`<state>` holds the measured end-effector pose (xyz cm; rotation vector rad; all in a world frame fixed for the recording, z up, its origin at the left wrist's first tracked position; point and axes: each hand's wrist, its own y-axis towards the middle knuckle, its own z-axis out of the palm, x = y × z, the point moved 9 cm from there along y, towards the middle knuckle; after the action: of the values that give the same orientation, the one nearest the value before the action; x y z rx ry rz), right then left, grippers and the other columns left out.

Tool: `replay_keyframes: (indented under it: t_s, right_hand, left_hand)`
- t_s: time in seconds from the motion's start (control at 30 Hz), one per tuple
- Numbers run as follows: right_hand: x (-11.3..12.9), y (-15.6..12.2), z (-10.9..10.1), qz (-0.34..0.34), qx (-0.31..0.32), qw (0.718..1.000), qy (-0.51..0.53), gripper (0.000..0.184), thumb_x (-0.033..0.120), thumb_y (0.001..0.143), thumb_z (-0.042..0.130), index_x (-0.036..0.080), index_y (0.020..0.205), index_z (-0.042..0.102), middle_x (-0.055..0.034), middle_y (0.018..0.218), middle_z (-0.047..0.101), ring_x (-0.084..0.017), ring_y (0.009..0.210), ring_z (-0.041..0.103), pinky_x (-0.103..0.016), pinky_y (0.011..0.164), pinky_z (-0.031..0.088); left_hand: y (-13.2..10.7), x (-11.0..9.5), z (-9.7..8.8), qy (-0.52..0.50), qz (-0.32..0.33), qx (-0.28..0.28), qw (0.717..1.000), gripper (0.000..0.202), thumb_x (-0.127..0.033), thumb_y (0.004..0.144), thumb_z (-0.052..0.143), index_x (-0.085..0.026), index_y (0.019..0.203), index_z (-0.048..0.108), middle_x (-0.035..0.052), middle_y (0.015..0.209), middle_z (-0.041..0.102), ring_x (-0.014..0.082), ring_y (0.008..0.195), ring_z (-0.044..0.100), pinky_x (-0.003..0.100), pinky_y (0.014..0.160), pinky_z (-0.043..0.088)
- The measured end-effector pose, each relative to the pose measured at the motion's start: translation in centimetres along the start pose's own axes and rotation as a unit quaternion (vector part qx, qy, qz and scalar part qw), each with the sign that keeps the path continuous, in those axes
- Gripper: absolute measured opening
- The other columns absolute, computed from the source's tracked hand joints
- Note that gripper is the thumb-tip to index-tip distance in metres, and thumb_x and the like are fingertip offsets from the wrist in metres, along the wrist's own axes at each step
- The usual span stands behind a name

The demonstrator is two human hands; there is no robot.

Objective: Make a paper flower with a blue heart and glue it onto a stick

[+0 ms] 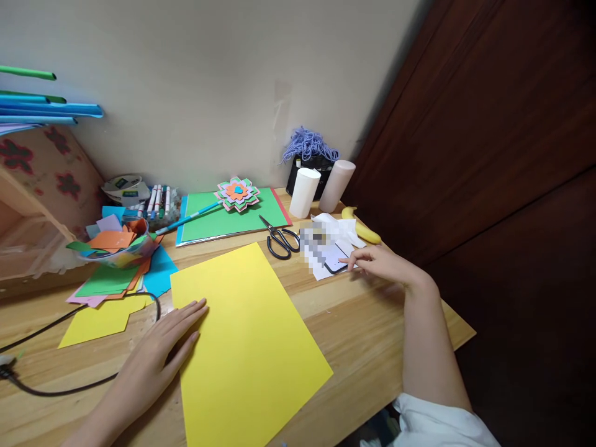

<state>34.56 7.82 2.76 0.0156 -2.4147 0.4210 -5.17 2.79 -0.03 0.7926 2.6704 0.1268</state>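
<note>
A large sheet of yellow paper (251, 347) lies flat on the wooden table. My left hand (162, 351) rests flat with fingers stretched out over its left edge, holding nothing. Over to the right, my right hand (377, 264) has its index finger extended to the screen of a smartphone (334, 259), the other fingers curled loosely. The phone lies on white tissue paper, and part of it is blurred out. Black-handled scissors (280, 239) lie with their blades nearly together between the yellow sheet and the phone.
A layered paper flower (238, 194) with a blue stem lies on green paper (205, 214). A bowl (123, 254) of paper scraps stands left, near markers (158, 200) and a black cable (56, 392). White rolls (305, 192), purple yarn (310, 146) and a banana (367, 233) are at the back right.
</note>
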Motion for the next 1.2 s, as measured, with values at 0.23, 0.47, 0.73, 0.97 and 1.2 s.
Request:
replay_keyframes:
  t_s: [0.23, 0.47, 0.73, 0.97, 1.2]
  right_hand:
    - [-0.1, 0.3, 0.0, -0.010, -0.006, 1.000, 0.011, 0.022, 0.018, 0.074, 0.042, 0.022, 0.068, 0.063, -0.0024, 0.096, 0.070, -0.023, 0.105, 0.058, -0.026, 0.072, 0.046]
    - [-0.2, 0.2, -2.8, -0.005, -0.164, 0.984, -0.064, 0.027, 0.023, 0.075, 0.042, 0.023, 0.080, 0.068, -0.0010, 0.109, 0.066, -0.014, 0.059, 0.056, -0.028, 0.060, 0.044]
    - [-0.1, 1.2, -2.2, -0.056, -0.158, 0.983, -0.073, 0.033, 0.029, 0.081, 0.043, 0.027, 0.109, 0.062, -0.0015, 0.123, 0.057, -0.024, 0.111, 0.050, -0.037, 0.091, 0.041]
    - [-1.0, 1.7, -1.7, -0.066, -0.148, 0.972, -0.170, 0.032, 0.037, 0.085, 0.043, 0.031, 0.109, 0.064, 0.0037, 0.142, 0.034, -0.028, 0.132, 0.024, -0.047, 0.107, 0.021]
    - [-1.5, 1.8, -1.0, -0.056, -0.115, 0.976, -0.175, 0.033, 0.037, 0.085, 0.043, 0.035, 0.111, 0.063, 0.0088, 0.145, 0.027, -0.030, 0.134, 0.016, -0.049, 0.108, 0.020]
  left_hand:
    - [0.0, 0.0, 0.2, 0.007, 0.003, 0.011, 1.000, 0.047, -0.035, 0.085, 0.045, -0.031, 0.131, 0.039, 0.0003, 0.138, 0.042, 0.0226, 0.125, 0.040, 0.040, 0.100, 0.040]
    - [-0.1, 0.1, 0.4, 0.007, 0.006, 0.016, 1.000, 0.047, -0.034, 0.086, 0.044, -0.031, 0.132, 0.038, 0.0003, 0.138, 0.041, 0.0225, 0.126, 0.039, 0.041, 0.101, 0.039]
    - [-0.2, 0.2, 0.4, 0.010, 0.007, 0.013, 1.000, 0.047, -0.035, 0.086, 0.044, -0.030, 0.132, 0.037, -0.0001, 0.138, 0.041, 0.0213, 0.126, 0.039, 0.040, 0.101, 0.038]
    - [-0.1, 0.2, 0.6, 0.014, 0.005, 0.015, 1.000, 0.047, -0.036, 0.086, 0.044, -0.031, 0.132, 0.036, -0.0009, 0.139, 0.040, 0.0206, 0.127, 0.038, 0.040, 0.102, 0.038]
    - [-0.2, 0.2, 0.5, 0.016, 0.009, 0.011, 1.000, 0.047, -0.036, 0.086, 0.043, -0.030, 0.132, 0.037, 0.0004, 0.138, 0.041, 0.0218, 0.126, 0.039, 0.041, 0.101, 0.039]
